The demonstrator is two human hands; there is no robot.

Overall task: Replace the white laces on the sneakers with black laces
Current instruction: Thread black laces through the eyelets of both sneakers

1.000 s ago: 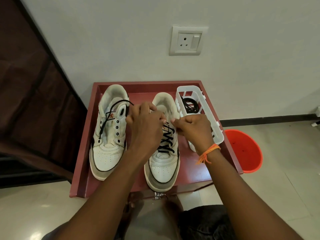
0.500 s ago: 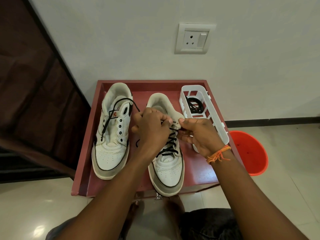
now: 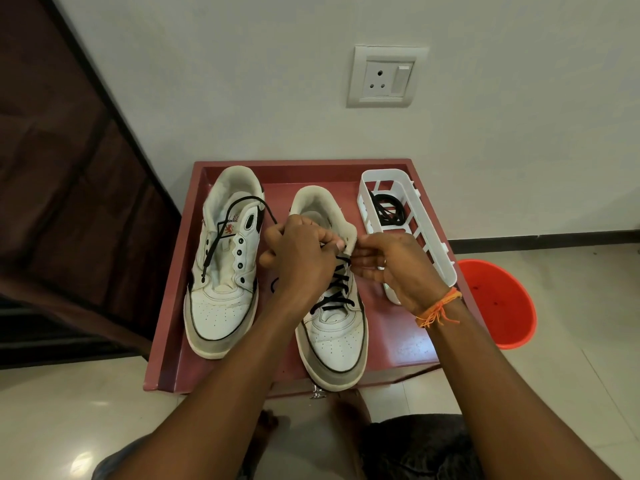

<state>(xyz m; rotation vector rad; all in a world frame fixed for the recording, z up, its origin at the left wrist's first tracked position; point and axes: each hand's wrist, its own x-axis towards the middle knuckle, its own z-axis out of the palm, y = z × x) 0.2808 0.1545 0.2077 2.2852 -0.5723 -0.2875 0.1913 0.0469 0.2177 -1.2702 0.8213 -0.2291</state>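
Note:
Two white sneakers stand side by side on a red tray-like table (image 3: 398,344). The right sneaker (image 3: 334,336) carries a black lace (image 3: 330,299) crossed through its lower eyelets. My left hand (image 3: 299,259) and my right hand (image 3: 391,263) meet over its upper eyelets, each pinching an end of that lace near the tongue. The left sneaker (image 3: 225,271) has a black lace (image 3: 221,233) running loosely up its left side and over the collar. What my fingers cover of the top eyelets is hidden.
A white plastic basket (image 3: 433,247) with a coiled black lace (image 3: 388,211) sits at the table's right side. An orange bucket (image 3: 498,299) stands on the floor to the right. A wall socket (image 3: 384,77) is above; a dark wooden panel (image 3: 52,168) is left.
My view has shifted a little; both hands stay over the right sneaker's upper eyelets and have drawn slightly closer together while working the lace.

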